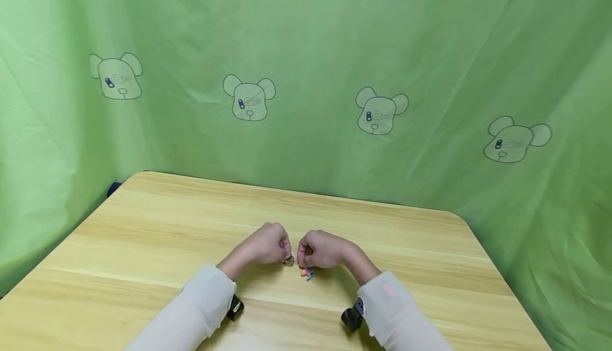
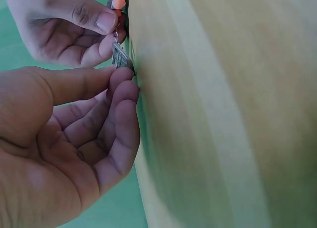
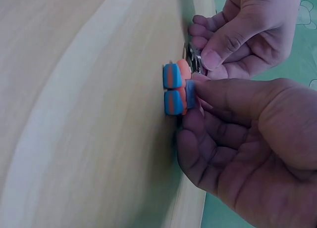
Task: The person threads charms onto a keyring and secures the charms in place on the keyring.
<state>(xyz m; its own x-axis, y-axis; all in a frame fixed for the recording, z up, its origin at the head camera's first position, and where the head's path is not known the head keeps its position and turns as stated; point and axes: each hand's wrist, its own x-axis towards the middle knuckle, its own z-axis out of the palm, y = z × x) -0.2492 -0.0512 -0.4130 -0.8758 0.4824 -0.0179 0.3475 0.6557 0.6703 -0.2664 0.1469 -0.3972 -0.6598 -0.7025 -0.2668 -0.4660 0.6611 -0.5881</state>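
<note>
My left hand (image 1: 268,244) pinches a small silvery metal piece with a ring (image 1: 289,260) between thumb and forefinger, low over the wooden table. Just to the right, my right hand (image 1: 325,249) pinches the top of an orange and blue keychain figure (image 1: 308,273). In the right wrist view the figure (image 3: 174,89) shows two blue ends with orange stripes, against the tabletop. The metal piece (image 2: 119,56) lies between both hands' fingertips in the left wrist view, with a short chain running toward the right hand. Fingers partly cover it, so its exact shape cannot be told.
The light wooden table (image 1: 167,223) extends around both hands. Behind it hangs a green curtain (image 1: 306,32) printed with bear-head outlines. Black devices are strapped at the left wrist (image 1: 235,307) and the right wrist (image 1: 353,316).
</note>
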